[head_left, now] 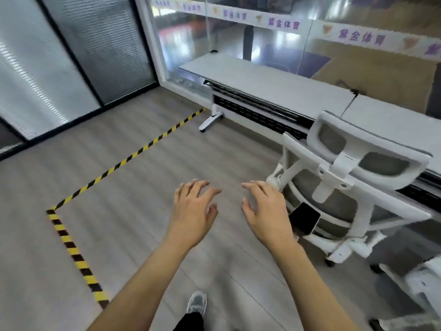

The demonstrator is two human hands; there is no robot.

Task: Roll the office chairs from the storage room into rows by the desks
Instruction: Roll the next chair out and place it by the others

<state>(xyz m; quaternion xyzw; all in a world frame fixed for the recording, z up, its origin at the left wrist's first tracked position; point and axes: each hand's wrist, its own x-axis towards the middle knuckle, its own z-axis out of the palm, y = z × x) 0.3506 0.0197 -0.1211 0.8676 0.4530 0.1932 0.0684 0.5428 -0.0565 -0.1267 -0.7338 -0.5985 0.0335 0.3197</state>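
A white-framed office chair (346, 177) with grey mesh back and headrest stands at the right, tucked against a long grey desk (274, 84). My left hand (194, 211) and my right hand (266, 211) hover side by side over the floor, palms down, fingers spread, holding nothing. The right hand is just left of the chair's back, apart from it. A dark phone (304, 218) lies on the chair's seat. Part of a second white chair (420, 285) shows at the lower right edge.
Yellow-black hazard tape (124, 161) marks a corner on the grey wood floor. Frosted glass partitions (71, 56) close off the left. A glass wall (262, 32) runs behind the desk. My grey shoe (196, 303) is at the bottom.
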